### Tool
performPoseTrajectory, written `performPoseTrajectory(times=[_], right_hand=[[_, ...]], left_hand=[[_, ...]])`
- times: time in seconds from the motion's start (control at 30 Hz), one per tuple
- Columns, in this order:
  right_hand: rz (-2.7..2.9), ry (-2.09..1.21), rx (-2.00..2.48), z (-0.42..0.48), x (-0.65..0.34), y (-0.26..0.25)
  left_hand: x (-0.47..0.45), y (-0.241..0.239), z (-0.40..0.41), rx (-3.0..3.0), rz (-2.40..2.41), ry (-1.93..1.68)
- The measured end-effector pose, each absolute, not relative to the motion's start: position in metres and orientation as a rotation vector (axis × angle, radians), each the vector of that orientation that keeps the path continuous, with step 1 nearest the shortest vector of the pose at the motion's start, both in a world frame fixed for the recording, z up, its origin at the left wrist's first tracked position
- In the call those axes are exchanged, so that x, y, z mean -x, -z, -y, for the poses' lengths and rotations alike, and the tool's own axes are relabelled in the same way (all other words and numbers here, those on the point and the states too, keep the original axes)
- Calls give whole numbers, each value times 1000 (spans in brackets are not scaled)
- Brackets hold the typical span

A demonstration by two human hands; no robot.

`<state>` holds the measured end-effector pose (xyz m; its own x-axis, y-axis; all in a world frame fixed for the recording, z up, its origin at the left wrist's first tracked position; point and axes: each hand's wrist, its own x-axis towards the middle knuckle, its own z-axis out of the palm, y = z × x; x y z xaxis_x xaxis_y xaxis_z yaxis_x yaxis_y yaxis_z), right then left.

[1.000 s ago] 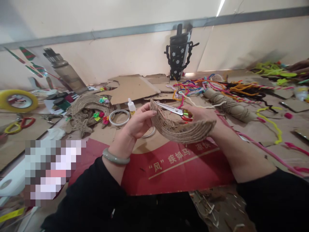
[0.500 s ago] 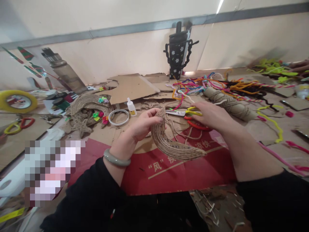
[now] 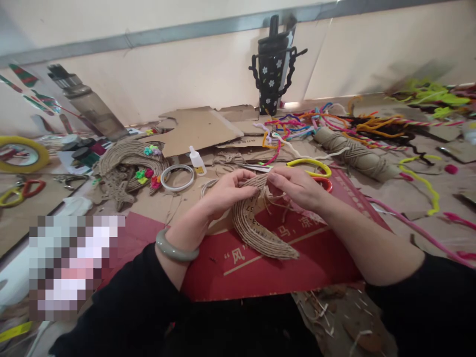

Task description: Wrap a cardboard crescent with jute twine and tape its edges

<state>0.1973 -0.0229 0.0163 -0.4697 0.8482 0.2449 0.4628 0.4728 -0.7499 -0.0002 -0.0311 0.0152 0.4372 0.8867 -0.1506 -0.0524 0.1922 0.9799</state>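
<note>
A crescent of cardboard wrapped in jute twine [image 3: 256, 230] hangs over the red cardboard sheet [image 3: 320, 258]. My left hand [image 3: 225, 191] pinches its upper tip from the left. My right hand [image 3: 295, 186] pinches the same tip from the right, fingers closed on the twine end. Loose twine strands dangle under my right hand. The scissors with yellow and red handles [image 3: 310, 166] lie on the table just behind my right hand, free of it.
A finished twine crescent with coloured pompoms [image 3: 130, 163], a tape ring [image 3: 178, 177] and a small glue bottle [image 3: 196, 161] lie left of my hands. A twine spool [image 3: 357, 158] and coloured pipe cleaners [image 3: 334, 126] lie right. A black bottle [image 3: 274, 74] stands at the wall.
My right hand put the scissors down on the table and came back to the crescent's top tip. The crescent dropped lower and turned more upright.
</note>
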Motion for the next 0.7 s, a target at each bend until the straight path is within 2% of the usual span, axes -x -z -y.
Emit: performPoseTrajectory(times=[0.27,0.7], right_hand=[[2007,-1106,1047,26,-194,-16],[1725,-1211,1071,24,-196,-17]], left_hand=[[0,-15,33,-1221,-849,-784],[-1,-12,32,-1148,-848,-847]])
